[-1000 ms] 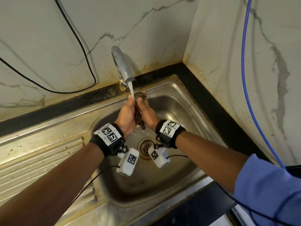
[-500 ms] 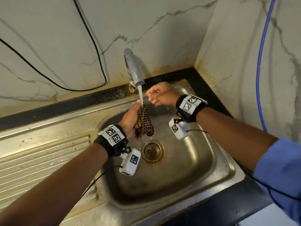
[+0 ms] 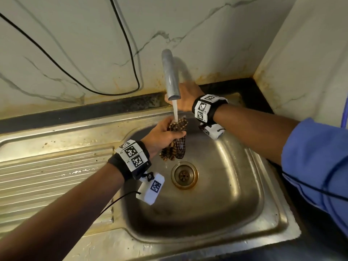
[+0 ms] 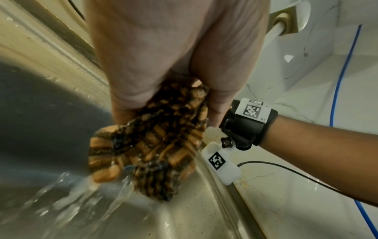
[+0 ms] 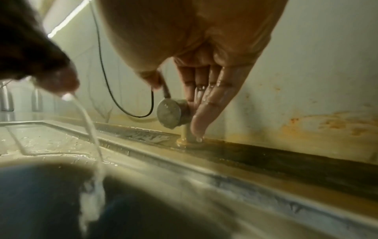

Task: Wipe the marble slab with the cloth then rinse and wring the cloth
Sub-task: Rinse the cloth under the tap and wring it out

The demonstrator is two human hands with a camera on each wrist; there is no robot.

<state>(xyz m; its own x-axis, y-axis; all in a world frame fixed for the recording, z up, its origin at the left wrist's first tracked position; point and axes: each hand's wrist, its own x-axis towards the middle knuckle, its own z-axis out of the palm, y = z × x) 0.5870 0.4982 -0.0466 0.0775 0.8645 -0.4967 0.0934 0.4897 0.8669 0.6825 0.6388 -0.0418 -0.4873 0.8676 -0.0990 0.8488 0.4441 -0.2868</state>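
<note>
A wet brown-and-black checked cloth (image 3: 176, 146) (image 4: 151, 145) hangs bunched from my left hand (image 3: 162, 134) (image 4: 163, 56), which grips its upper part over the steel sink (image 3: 235, 176). The water stream (image 3: 175, 112) from the grey tap spout (image 3: 170, 76) falls on the top of the cloth and runs off below. My right hand (image 3: 185, 97) (image 5: 196, 90) is behind the spout at the tap's base. In the right wrist view its thumb and fingers pinch the thin tap lever (image 5: 166, 90) above the round valve body (image 5: 171, 113).
The drain (image 3: 184, 175) lies below the cloth. A ribbed draining board (image 3: 47, 176) spreads to the left. Marble walls meet in a corner behind; a black cable (image 3: 113, 53) hangs on the back wall and a blue cable (image 3: 345, 113) on the right.
My right hand let go of the cloth and moved up and back to the tap lever. The left hand now holds the cloth alone under the stream.
</note>
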